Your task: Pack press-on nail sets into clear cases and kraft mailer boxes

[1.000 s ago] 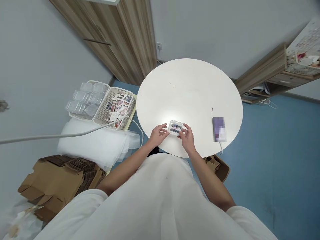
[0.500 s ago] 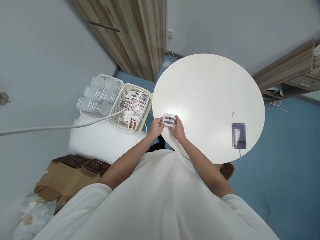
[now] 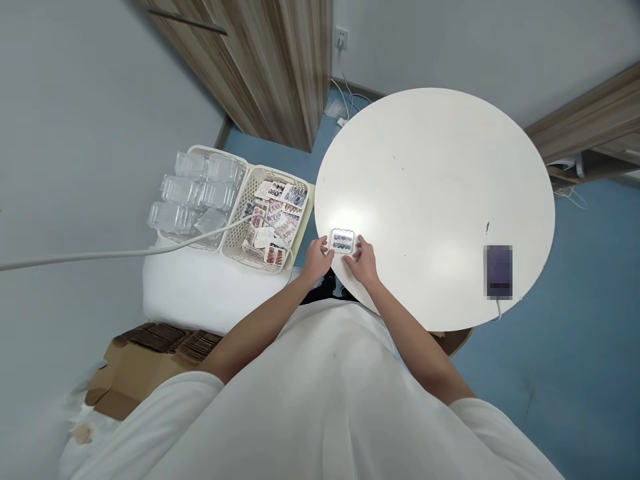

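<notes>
One box (image 3: 343, 241) loaded, many cards (image 3: 275, 255) loose

At far left, folded cardboard (image 3: 143, 367) lies below a white sheet (image 3: 200, 287). Above it, the left basket (image 3: 220, 152) holds see-through cases (image 3: 173, 217) in rows; only clear plastic shows in them. The right basket (image 3: 245, 193) beside it holds the cards, carrying coloured, nail-like pieces and piled loosely, so by the look of it plenty is left there. A pale cable (image 3: 125, 254) crosses both baskets.

The person's left hand (image 3: 316, 259) curves at the box's left edge, thumb and fingers parted. The box lies near the table's left edge, flat or nearly so, with two rows of small dark pieces inside; its filling seems done, though whether its lid is fastened cannot be told. The right hand (image 3: 365, 263) is half-open at the box's right edge. Whether either hand grips or merely touches it cannot be told. Farther right on the table (image 3: 430, 167) is a pixelated purple object (image 3: 499, 272).
</notes>
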`<state>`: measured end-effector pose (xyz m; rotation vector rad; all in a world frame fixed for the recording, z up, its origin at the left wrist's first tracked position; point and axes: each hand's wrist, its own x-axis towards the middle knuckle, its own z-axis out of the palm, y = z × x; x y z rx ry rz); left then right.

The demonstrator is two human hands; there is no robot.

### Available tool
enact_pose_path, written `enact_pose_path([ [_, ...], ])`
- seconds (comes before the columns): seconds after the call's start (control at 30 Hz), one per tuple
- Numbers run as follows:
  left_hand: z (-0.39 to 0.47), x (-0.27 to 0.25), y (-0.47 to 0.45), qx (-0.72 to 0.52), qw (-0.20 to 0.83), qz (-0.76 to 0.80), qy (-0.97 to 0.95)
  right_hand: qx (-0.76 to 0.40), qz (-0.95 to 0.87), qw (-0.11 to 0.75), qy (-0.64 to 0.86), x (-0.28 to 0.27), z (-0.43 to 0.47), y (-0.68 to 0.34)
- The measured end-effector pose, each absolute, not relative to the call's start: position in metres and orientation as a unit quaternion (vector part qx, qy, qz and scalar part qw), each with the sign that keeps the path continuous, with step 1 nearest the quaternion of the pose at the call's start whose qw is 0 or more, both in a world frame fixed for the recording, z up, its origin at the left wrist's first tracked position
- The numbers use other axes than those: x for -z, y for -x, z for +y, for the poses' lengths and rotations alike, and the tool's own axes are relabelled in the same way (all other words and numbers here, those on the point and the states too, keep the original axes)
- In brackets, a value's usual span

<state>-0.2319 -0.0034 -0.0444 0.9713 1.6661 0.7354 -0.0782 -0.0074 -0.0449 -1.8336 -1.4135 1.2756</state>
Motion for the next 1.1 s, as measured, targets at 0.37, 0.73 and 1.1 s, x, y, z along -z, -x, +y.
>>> enact_pose_path([
  [0.37,0.014,0.045,0.235,-0.333,0.521,0.679,-0.396,-0.554,-0.404,0.287,0.669,0.035,0.017,0.096],
  [0.73,0.032,0.048,0.243,-0.350,0.499,0.670,-0.425,-0.586,-0.354,0.342,0.644,0.034,0.037,0.108],
  [1.1,0.029,0.047,0.242,-0.346,0.502,0.653,-0.450,-0.605,-0.404,0.341,0.595,0.040,0.028,0.109],
])
